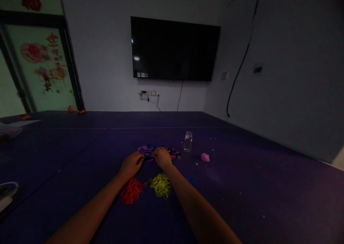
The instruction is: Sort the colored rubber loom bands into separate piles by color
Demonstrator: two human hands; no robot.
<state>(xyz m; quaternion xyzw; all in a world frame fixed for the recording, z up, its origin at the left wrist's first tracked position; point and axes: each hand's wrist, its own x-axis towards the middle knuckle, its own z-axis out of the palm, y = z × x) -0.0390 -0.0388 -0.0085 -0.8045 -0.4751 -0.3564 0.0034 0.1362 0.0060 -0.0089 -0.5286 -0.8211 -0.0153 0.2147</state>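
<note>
A mixed pile of small rubber bands (147, 150), in purple, pink, blue, black and white, lies on the dark purple surface. At its left edge is my left hand (132, 164), with fingers curled and the tips brought close to the thumb. My right hand (162, 158) rests over the middle of the pile, its fingers bent down and pinched among the bands. What either hand holds is too small to make out. Nearer to me sit a heap of red rubber bands (132, 191) and a heap of yellow-green ones (161, 186). Some blue bands (191, 181) show past my right forearm.
A clear bottle (187, 142) stands right of the pile, with a pink object (205, 157) beside it. Small white scraps dot the surface. A white item (8, 197) lies at the far left edge. A television (174, 49) hangs on the wall ahead.
</note>
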